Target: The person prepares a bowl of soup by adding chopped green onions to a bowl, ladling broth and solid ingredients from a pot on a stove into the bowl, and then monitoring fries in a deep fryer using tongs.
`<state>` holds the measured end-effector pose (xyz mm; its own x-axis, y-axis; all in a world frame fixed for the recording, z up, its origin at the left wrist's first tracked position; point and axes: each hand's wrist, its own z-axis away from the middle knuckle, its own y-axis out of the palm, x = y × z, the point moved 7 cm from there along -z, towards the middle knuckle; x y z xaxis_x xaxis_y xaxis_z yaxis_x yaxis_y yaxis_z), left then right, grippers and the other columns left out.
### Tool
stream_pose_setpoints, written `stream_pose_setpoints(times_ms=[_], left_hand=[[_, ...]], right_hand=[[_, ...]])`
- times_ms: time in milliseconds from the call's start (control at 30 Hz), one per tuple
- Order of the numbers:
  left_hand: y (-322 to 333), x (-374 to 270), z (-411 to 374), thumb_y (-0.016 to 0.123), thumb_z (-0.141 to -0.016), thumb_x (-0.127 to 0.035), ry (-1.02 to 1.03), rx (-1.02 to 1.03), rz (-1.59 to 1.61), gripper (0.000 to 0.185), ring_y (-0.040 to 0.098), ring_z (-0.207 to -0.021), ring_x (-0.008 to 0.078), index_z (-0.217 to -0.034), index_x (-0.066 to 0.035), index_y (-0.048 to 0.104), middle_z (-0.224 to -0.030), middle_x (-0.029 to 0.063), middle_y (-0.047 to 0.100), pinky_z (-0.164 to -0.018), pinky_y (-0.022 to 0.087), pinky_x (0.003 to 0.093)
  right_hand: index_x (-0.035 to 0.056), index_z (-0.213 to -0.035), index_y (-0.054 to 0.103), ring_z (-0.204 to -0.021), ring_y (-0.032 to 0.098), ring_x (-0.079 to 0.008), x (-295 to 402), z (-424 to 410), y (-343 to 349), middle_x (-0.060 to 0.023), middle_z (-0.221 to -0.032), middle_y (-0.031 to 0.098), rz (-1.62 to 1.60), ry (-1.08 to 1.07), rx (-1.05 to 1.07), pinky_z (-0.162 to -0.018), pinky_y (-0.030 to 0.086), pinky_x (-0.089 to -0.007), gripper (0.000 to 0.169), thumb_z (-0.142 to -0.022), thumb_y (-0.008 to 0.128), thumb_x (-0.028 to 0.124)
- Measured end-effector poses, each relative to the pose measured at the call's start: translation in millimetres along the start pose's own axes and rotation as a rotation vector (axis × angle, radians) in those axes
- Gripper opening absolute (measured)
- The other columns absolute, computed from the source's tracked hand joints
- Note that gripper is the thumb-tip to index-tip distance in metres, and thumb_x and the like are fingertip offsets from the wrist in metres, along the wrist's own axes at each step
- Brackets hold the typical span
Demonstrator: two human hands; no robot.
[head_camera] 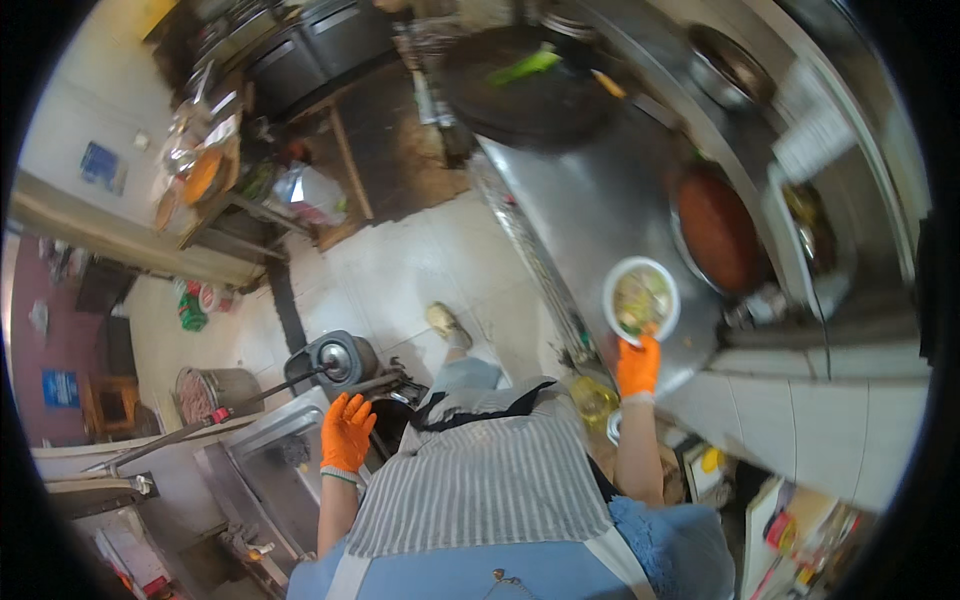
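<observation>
My right hand (638, 369), in an orange glove, grips the near rim of a white bowl (673, 306). Pale and green chopped food (641, 296) fills much of the bowl. Beneath it is the stainless steel worktop (592, 202); whether the bowl rests on the metal or is held just above it I cannot tell. My left hand (348, 431), also gloved in orange, is raised near the steel sink unit (281, 442) with its fingers apart and nothing in it.
A metal basin of red sauce (716, 229) stands beyond the bowl. Farther along, a round chopping board (517, 97) carries a green vegetable (529, 66) and a knife (630, 97). A long rod (247, 399) slants past my left hand. Pale floor tiles (390, 262) run between the counters.
</observation>
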<state>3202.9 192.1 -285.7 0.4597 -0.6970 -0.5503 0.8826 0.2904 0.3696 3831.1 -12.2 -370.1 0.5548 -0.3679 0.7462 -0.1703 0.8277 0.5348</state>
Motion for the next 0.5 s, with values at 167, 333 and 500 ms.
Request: stream_pose_setpoints(times_ms=[167,333,500], left_hand=[[28,-135,-118,0.067,-0.102,-0.039,0.103,-0.018,0.025,0.06,0.056,-0.136,0.0307,-0.152,-0.011,0.05,-0.15,0.0137,0.058,-0.111,0.043,0.0462],[209,-260,-263,0.063,-0.103,-0.035,0.145,0.176,-0.304,0.051,0.064,-0.124,0.0191,-0.147,-0.012,0.054,-0.134,0.0052,0.069,-0.107,0.044,0.0378],[396,-387,-352,0.06,-0.107,-0.033,1.074,0.657,-1.143,0.049,0.051,-0.14,0.0234,-0.146,-0.004,0.059,-0.152,0.0116,0.053,-0.121,0.037,0.0389]], right_hand=[[-0.0029,-0.147,0.052,-0.133,0.057,-0.0285,6,-4,79,-0.0168,-0.146,0.059,0.329,-0.234,-0.164,-0.118,0.045,-0.0409,0.047,-0.105,0.053,0.02],[0.0037,-0.14,0.06,-0.139,0.053,-0.0275,-52,-59,-1,-0.0088,-0.151,0.059,0.979,-0.417,-0.429,-0.114,0.044,-0.0431,0.045,-0.105,0.055,0.032],[0.0058,-0.136,0.062,-0.126,0.056,-0.0213,-194,-186,262,-0.0071,-0.139,0.062,-0.083,0.115,-0.257,-0.104,0.046,-0.039,0.044,-0.105,0.058,0.036]])
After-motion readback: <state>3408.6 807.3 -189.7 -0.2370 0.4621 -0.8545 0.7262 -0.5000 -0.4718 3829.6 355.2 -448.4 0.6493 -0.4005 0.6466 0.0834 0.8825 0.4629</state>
